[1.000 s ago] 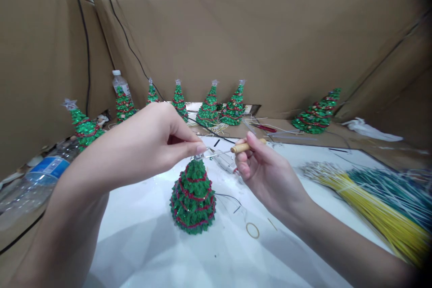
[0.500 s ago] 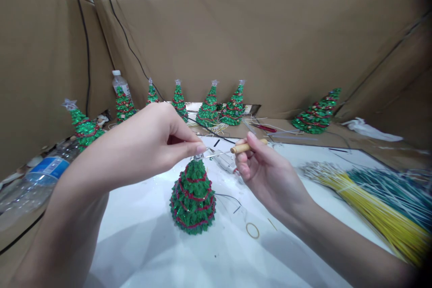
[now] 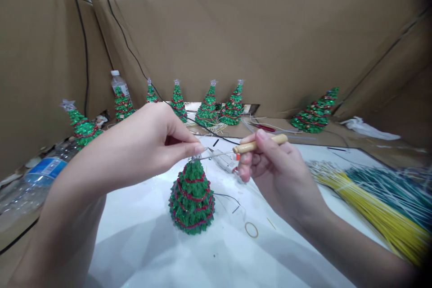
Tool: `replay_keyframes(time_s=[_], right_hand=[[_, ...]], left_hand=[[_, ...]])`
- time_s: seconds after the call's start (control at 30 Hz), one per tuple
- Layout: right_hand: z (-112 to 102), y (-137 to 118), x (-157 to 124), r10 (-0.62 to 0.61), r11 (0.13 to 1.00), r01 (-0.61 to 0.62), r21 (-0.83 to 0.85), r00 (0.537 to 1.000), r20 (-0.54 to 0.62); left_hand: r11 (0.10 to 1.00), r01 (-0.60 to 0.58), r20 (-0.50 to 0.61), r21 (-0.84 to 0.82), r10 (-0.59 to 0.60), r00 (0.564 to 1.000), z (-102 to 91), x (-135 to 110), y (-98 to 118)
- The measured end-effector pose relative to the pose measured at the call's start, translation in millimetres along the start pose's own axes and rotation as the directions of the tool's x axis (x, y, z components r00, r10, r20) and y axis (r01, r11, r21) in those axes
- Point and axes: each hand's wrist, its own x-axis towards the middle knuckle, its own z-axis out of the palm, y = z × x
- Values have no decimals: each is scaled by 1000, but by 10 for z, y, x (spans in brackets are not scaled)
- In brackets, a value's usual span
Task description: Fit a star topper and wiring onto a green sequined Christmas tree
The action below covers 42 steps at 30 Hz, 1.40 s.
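Observation:
A small green Christmas tree (image 3: 191,198) with red garland stands upright in front of me on a white board. Over its tip, my left hand (image 3: 168,141) is closed in a pinch on a clear tree topper (image 3: 195,158), mostly hidden by the fingers. My right hand (image 3: 273,162) grips the wooden handle of an awl-like tool (image 3: 248,146) between thumb and fingers. Its thin metal shaft points left to the base of the topper; the shaft's end is too small to make out.
Several finished-looking trees (image 3: 206,110) stand along the cardboard wall, and one leans at the right (image 3: 317,110). A white device (image 3: 222,161) lies behind the near tree. Yellow wires (image 3: 374,207) lie bundled at right, a rubber band (image 3: 251,230) in front, plastic bottles (image 3: 47,171) at left.
My right hand has shifted a little to the right, with the tool's handle now showing more beyond the fingers. My left hand keeps its pinch at the tree's tip.

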Motion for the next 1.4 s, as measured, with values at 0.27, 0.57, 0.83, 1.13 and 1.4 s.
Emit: replay_keyframes(time_s=[0.27,0.57,0.83,1.13,1.4], right_hand=[[30,-5,-62,-58,995,60,-85,998,28],[142,-54,-261,-94,986,118,-117,977,191],[73,-239,-254,-201,946,226,-234,971,129],[53,-491,-202,-306,911,301,-281,952,29],[-37,-643,-224,-345,891,367,-267,930,126]], left_hand=[[999,-35,-36,11,35,999,21,7,-12],[1000,-20,-33,-19,19,999,6,5,-11],[999,-49,-19,-11,49,999,4,6,-13],[999,-33,-19,11,33,999,-12,-9,-12],[992,-123,-180,-23,117,977,-51,-81,42]])
